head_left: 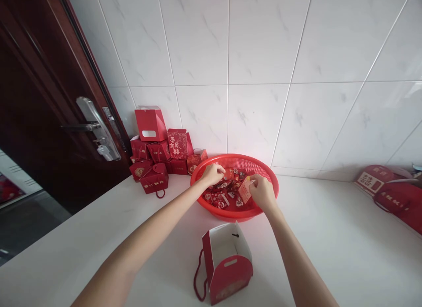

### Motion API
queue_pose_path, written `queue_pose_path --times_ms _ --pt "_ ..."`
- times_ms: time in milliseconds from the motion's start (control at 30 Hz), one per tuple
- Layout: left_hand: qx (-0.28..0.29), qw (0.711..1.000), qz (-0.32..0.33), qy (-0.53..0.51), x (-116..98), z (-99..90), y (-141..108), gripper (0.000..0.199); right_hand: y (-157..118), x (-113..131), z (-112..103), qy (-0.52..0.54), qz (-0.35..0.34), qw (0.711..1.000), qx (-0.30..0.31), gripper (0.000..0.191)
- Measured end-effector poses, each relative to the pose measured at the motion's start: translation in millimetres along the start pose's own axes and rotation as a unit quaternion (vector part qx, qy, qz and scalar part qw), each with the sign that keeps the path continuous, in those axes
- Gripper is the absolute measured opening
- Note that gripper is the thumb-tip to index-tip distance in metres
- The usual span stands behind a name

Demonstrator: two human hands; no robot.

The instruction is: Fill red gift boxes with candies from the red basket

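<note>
A red plastic basket (pixel 234 217) with perforated sides holds many small red wrapped packets (pixel 220 200). Over its left part, my left hand (pixel 212 174) has its fingers pinched at a red packet (pixel 228 175). My right hand (pixel 263 191), at the basket's right side, grips a pale pink and red packet (pixel 245 190) between thumb and fingers. Closer to me stands an open red gift box (pixel 231 276) with a white inside and a dark red cord handle at its left. Neither hand touches this box.
Several red gift boxes (pixel 154 179) are stacked at the back left against the tiled wall (pixel 201 43). More red boxes (pixel 397 197) lie at the right edge of the white table (pixel 336 245). A dark wooden door (pixel 42 78) with a metal handle (pixel 97 126) stands at left.
</note>
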State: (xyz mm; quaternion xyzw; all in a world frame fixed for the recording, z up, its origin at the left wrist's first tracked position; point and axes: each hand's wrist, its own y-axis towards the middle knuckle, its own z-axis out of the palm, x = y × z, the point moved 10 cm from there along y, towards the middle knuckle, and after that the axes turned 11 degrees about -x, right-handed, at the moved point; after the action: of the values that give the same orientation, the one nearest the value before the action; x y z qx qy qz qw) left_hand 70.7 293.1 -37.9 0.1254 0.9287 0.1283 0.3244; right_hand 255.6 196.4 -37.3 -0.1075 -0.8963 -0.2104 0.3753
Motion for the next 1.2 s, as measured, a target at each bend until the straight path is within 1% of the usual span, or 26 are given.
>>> queue_pose_path --times_ms 100,233,333,433,500,567,767,933,1000,1067,1133,1200 --pt "0.056 0.996 0.05 0.049 -16 10.8 -5 0.022 -1 1 0 0.002 -0.001 1.0 0.001 0.03" --pt "0.126 0.979 0.109 0.118 -35 24.9 -10 0.021 1 -1 -5 0.009 0.008 1.0 -0.024 0.037" --pt "0.157 0.966 0.133 0.158 -41 32.4 -10 0.021 2 -3 -6 0.021 0.011 0.999 -0.039 0.038" --pt "0.186 0.952 0.137 0.2 -41 37.9 -15 0.017 3 -3 -3 0.022 0.007 0.999 -0.032 0.035" --pt "0.194 0.943 0.129 0.236 -39 38.5 -19 0.012 3 -3 -3 0.021 0.009 0.999 -0.028 0.034" --pt "0.19 0.936 0.118 0.271 -39 36.6 -22 0.01 2 -2 -4 0.023 0.012 0.999 -0.031 0.033" --pt "0.156 0.926 0.089 0.333 -40 30.5 -24 0.023 1 -2 -10 0.043 0.032 0.998 -0.046 0.035" --pt "0.138 0.922 0.084 0.352 -36 20.0 -21 0.023 2 -7 -15 0.107 0.057 0.99 -0.073 0.032" --pt "0.147 0.92 0.1 0.349 -36 18.4 -22 0.029 1 -9 -19 0.136 0.072 0.984 -0.092 0.03" --pt "0.167 0.918 0.123 0.338 -38 20.9 -24 0.033 1 -13 -23 0.157 0.095 0.977 -0.108 0.028" --pt "0.193 0.913 0.14 0.331 -40 26.7 -29 0.028 -1 -17 -26 0.177 0.12 0.969 -0.12 0.026" --pt "0.215 0.906 0.144 0.336 -40 33.0 -32 0.017 -1 -20 -28 0.198 0.136 0.962 -0.128 0.023"
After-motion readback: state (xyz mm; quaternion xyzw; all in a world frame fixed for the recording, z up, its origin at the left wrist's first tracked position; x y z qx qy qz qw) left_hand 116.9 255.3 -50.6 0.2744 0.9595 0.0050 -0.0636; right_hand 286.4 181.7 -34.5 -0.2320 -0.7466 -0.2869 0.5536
